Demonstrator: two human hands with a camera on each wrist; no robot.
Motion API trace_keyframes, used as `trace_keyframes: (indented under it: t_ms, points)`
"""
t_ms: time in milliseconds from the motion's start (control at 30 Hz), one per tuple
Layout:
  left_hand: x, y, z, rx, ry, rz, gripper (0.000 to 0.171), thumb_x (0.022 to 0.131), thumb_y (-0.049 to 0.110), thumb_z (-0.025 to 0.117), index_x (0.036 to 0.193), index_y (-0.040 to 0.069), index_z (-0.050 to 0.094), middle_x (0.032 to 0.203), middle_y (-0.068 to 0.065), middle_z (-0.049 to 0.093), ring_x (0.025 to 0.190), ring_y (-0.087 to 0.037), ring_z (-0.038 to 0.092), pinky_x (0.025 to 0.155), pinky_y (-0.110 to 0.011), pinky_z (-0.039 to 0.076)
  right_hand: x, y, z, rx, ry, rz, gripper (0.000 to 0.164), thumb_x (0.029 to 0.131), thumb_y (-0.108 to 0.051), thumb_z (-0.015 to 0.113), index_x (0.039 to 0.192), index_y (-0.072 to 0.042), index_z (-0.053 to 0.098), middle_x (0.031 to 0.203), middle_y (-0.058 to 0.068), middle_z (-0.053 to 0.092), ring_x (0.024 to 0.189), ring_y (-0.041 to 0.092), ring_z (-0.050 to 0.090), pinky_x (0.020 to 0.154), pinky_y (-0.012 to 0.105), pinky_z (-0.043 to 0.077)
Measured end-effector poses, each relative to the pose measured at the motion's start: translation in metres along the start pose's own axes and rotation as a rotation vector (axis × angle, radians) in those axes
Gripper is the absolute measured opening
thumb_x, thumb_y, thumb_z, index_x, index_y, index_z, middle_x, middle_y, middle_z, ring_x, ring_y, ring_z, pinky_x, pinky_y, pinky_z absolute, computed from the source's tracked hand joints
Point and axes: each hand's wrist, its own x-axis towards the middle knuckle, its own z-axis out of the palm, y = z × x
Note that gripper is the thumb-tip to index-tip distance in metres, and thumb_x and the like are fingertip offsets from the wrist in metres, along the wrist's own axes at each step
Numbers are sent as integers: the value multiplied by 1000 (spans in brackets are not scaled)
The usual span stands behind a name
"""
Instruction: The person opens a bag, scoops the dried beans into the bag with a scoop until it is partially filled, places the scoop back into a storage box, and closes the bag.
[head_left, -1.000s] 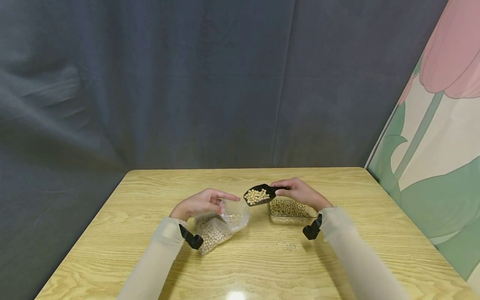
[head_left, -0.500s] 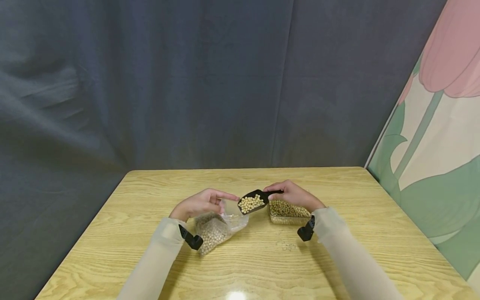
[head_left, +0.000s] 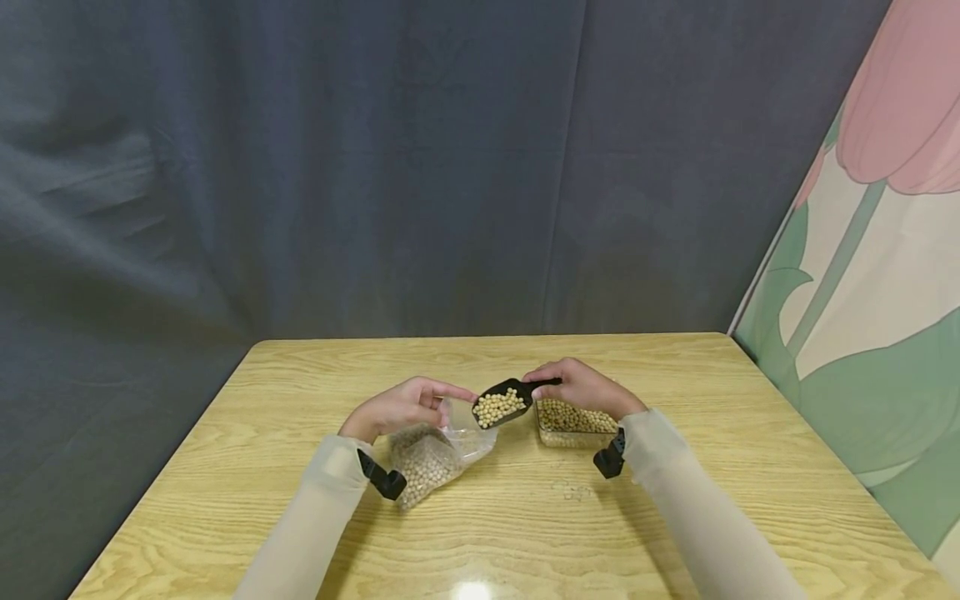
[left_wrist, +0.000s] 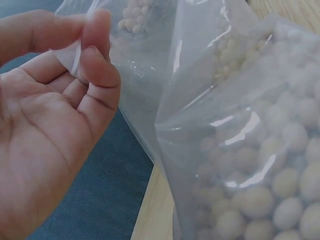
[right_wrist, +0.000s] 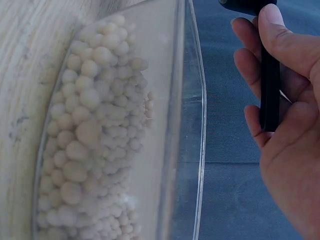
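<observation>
My left hand pinches the rim of a clear plastic bag between thumb and fingers, with the index finger stretched toward the scoop. Round pale beans, like soybeans, fill the lower part of the bag, which lies slumped on the table. In my right hand is the handle of a black scoop heaped with the same beans. The scoop is tilted, its front edge over the bag's mouth and right at the left index fingertip.
A clear rectangular container of beans stands under my right hand and wrist. Small dark marks show on the wooden table in front of it. A dark curtain hangs behind the table, a flower-patterned one at the right.
My right hand has brought the loaded scoop left and slightly down, from above the container's left end to the bag's mouth. The left hand and bag have hardly moved.
</observation>
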Motion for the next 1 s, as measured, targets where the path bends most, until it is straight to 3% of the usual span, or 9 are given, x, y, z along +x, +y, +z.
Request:
trace_keyframes:
  t_ms: [567, 1000]
  points:
    - [0, -2, -1, -32, -1, 3, 53, 88, -9, 51, 138, -17, 38, 75, 6, 66, 72, -6, 60, 75, -25, 53, 2, -13, -5, -120, -10, -45, 36, 94, -21, 61, 127, -8, 63, 128, 13, 62, 121, 31, 56, 98, 47, 46]
    - [0, -1, 1, -26, 4, 6, 53, 89, -8, 51, 139, -17, 36, 76, 7, 66, 73, -4, 61, 75, -25, 53, 4, -18, -8, -147, -16, -76, 34, 93, -18, 61, 125, -6, 65, 127, 13, 63, 120, 31, 57, 99, 47, 46]
